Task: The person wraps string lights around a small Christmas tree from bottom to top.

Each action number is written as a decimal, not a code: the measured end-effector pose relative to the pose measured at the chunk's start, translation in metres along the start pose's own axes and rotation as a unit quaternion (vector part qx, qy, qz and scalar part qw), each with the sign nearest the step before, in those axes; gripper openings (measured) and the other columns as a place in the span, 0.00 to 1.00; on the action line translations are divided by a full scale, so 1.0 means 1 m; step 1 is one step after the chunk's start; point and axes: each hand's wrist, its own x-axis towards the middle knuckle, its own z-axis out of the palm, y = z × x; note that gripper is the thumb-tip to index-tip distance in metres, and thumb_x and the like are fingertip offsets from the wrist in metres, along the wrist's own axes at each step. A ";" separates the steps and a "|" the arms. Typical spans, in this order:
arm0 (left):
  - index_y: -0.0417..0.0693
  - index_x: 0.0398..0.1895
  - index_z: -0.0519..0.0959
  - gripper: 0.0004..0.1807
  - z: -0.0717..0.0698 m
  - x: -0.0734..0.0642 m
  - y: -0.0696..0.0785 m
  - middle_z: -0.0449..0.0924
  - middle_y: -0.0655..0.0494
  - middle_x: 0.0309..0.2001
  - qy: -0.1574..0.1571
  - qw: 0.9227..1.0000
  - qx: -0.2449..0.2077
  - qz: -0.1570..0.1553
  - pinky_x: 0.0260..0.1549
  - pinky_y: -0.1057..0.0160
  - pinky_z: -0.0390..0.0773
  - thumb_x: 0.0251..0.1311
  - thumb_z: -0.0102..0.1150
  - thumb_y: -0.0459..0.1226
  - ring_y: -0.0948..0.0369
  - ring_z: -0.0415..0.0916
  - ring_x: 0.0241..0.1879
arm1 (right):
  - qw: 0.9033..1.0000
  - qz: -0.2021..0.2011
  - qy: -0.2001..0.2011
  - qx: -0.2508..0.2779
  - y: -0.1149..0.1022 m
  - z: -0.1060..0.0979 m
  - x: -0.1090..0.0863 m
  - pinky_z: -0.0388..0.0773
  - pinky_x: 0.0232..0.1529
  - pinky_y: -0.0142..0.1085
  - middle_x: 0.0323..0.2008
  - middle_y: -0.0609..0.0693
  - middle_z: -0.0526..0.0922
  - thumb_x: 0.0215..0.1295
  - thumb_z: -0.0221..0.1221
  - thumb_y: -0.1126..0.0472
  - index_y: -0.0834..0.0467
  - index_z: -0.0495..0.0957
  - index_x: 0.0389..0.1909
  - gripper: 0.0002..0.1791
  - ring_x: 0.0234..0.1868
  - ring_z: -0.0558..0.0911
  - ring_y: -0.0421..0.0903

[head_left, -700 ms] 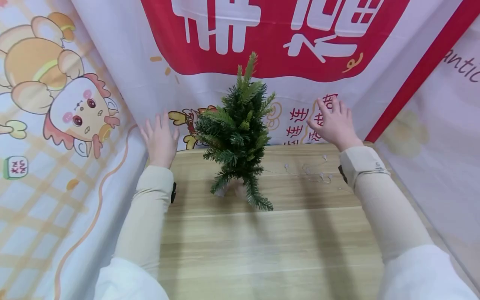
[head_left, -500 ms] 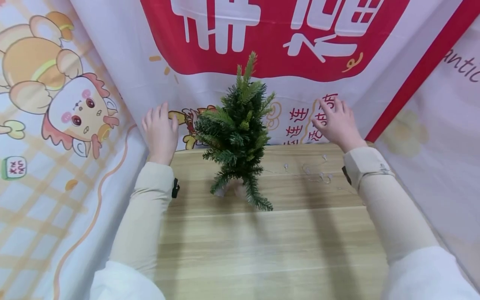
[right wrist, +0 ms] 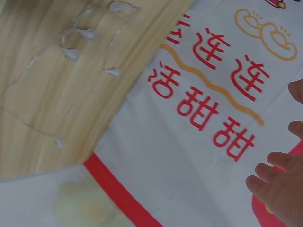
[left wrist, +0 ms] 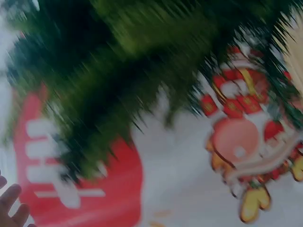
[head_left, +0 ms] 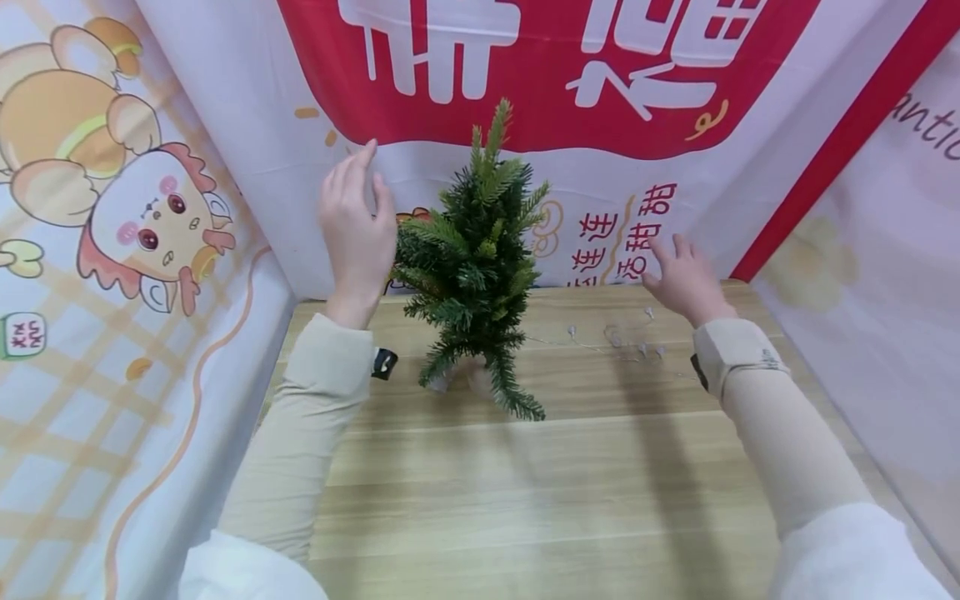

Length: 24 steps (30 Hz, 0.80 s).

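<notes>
Green tree (head_left: 480, 258) stands between left hand (head_left: 356, 225) and right hand (head_left: 686, 279)

The small tree stands upright on the wooden table (head_left: 562, 500), toward its back edge. Lower branches cover most of its pale foot (head_left: 480, 381), so its shape is hard to read. The left hand is raised just beside the tree's left side, fingers extended and released, thumb apart; whether it brushes the needles cannot be told. In the left wrist view the foliage is blurred and cut off by the top edge, and only a few fingertips enter the lower left corner.

The right hand is raised near the back right of the table, its fingers spread and released; the right wrist view crops it at the right edge. A thin light string (right wrist: 88, 34) with clear bulbs lies on the table right of the tree. Its wire is barely visible from above, and its end by the tree is hidden. Large white characters on the red panel (head_left: 555, 125) behind are cut off at the top.
</notes>
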 end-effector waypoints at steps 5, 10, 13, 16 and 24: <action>0.41 0.61 0.73 0.20 0.009 -0.009 0.026 0.76 0.46 0.60 0.011 0.997 -0.021 0.076 0.70 0.63 0.61 0.69 0.42 0.34 0.53 0.68 0.63 | 1.000 -0.010 -0.022 0.006 0.010 0.021 0.000 0.48 0.68 0.69 0.70 0.77 0.43 0.68 0.48 0.57 0.62 0.46 0.73 0.37 0.68 0.48 0.77; 0.39 0.58 0.75 0.18 0.021 -0.023 0.049 0.77 0.44 0.58 0.029 0.985 -0.018 0.171 0.70 0.60 0.62 0.66 0.45 0.31 0.50 0.69 0.63 | 0.999 -0.006 -0.040 0.017 0.021 0.046 0.001 0.52 0.67 0.69 0.69 0.78 0.45 0.68 0.48 0.58 0.65 0.48 0.73 0.36 0.67 0.51 0.77; 0.38 0.56 0.76 0.18 0.027 -0.033 0.062 0.78 0.43 0.56 0.025 0.973 -0.009 0.228 0.71 0.59 0.62 0.65 0.47 0.30 0.48 0.71 0.62 | 0.999 -0.006 -0.037 0.035 0.028 0.062 0.001 0.55 0.65 0.69 0.68 0.78 0.48 0.66 0.50 0.60 0.65 0.49 0.72 0.36 0.66 0.54 0.77; 0.38 0.55 0.76 0.18 0.033 -0.043 0.073 0.79 0.42 0.55 0.004 0.963 -0.001 0.268 0.70 0.57 0.62 0.63 0.49 0.30 0.47 0.72 0.60 | 0.999 -0.011 -0.031 0.038 0.032 0.079 0.000 0.57 0.64 0.69 0.68 0.78 0.50 0.65 0.51 0.61 0.66 0.50 0.71 0.36 0.65 0.56 0.77; 0.42 0.55 0.76 0.17 0.055 -0.075 0.085 0.80 0.48 0.55 -0.078 0.945 0.040 0.315 0.68 0.54 0.66 0.63 0.51 0.33 0.50 0.74 0.59 | 0.997 -0.075 0.005 -0.008 0.039 0.125 -0.007 0.66 0.61 0.65 0.62 0.78 0.63 0.61 0.56 0.65 0.70 0.60 0.65 0.32 0.59 0.68 0.76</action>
